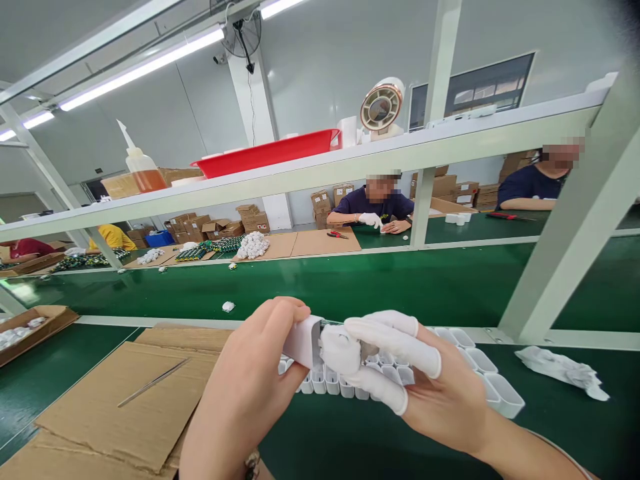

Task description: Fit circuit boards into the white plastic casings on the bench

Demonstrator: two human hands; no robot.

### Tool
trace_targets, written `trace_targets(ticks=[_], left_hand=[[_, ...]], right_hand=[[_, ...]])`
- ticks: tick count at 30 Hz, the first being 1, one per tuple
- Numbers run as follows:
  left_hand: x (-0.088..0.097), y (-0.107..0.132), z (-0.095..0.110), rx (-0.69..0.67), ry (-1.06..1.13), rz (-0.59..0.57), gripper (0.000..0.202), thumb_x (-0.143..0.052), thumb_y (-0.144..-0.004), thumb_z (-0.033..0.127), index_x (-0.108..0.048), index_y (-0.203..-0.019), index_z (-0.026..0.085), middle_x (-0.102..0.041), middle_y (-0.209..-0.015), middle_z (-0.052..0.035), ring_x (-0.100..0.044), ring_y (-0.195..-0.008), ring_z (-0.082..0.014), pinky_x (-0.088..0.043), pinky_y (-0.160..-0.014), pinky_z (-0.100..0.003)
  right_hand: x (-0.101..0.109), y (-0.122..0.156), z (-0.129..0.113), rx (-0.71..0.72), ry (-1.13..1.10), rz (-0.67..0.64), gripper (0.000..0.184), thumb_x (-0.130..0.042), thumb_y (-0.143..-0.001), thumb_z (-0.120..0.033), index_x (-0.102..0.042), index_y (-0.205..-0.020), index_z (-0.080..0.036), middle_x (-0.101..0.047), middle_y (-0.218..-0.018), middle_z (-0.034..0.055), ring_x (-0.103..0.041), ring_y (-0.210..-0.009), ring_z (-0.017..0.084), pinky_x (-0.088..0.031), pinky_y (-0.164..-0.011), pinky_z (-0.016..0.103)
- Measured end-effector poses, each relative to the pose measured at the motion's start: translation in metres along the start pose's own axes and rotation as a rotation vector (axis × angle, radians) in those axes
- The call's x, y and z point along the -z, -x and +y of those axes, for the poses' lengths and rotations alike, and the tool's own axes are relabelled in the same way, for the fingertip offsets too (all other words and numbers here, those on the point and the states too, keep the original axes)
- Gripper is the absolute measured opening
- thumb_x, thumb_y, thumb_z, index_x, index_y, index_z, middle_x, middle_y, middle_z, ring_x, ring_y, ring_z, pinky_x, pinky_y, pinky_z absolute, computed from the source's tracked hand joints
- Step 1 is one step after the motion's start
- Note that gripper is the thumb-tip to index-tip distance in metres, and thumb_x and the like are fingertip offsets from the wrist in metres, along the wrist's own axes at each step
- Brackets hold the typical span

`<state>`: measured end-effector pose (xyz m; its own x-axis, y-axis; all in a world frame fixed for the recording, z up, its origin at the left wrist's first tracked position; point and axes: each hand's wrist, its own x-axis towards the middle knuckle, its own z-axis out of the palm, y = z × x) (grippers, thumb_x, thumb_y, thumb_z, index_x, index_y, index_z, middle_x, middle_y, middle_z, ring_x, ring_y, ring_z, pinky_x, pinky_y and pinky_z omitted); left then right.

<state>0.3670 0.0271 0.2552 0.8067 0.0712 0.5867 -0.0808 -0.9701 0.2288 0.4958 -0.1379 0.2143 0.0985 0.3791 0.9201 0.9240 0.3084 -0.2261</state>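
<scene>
Left grip (255,373) – bare, closed on a white casing (303,341), fingers over the top, thumb beneath. Casing tilted, open end turned toward the other hand. Right grip (435,380), white covers over thumb and fingers, pinched on a soft-looking white piece (341,350): fingers above, thumb below. The piece sits at the tips of that grip, between the two hands, right at the casing's mouth; cannot tell whether any of it is inside. A sliver of green shows just above it, too small to make out.

Both things held up over the green desk (310,443). Behind and partly hidden by the hands, rows of small white cups (333,382), open ends up; more and larger-looking white cups (504,393) stand to the right of the right grip. Beyond these, a crumpled white cloth-like item (563,371). Left of the left grip, flattened cardboard (115,413) with a thin metal rod (153,383) lying aslant on it – well apart from the hands. Far left, a shallow carton (50,340) of white pieces. Across the green belt (425,277), a co-worker (370,207) bends over small work, one hand in a white glove.
</scene>
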Motion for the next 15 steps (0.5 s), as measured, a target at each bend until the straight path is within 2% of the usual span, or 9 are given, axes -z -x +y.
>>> trace_targets(ticks=[7,15], left_hand=[[-0.0003,0.0015,-0.0021,0.015,-0.009,-0.013,0.035,-0.05,-0.074,0.005,-0.044,-0.1,0.026,-0.059,-0.111,-0.002,-0.058,-0.098,-0.018,-0.047,-0.075,-0.028],[-0.0007,0.0007,-0.002,0.03,-0.033,-0.021,0.035,-0.05,-0.074,0.005,-0.044,-0.101,0.026,-0.059,-0.111,-0.0018,-0.057,-0.097,-0.0185,-0.047,-0.074,-0.029]], right_hand=[[-0.0006,0.0003,-0.0004,0.005,-0.057,-0.01,0.05,-0.064,-0.085,-0.009,-0.052,-0.131,-0.025,-0.063,-0.096,0.0048,-0.062,-0.077,0.015,-0.055,-0.065,0.026],[-0.0019,-0.0016,-0.0021,-0.025,-0.055,-0.012,0.049,-0.065,-0.084,-0.009,-0.054,-0.129,-0.026,-0.062,-0.091,0.0041,-0.059,-0.073,0.014,-0.053,-0.064,0.025]])
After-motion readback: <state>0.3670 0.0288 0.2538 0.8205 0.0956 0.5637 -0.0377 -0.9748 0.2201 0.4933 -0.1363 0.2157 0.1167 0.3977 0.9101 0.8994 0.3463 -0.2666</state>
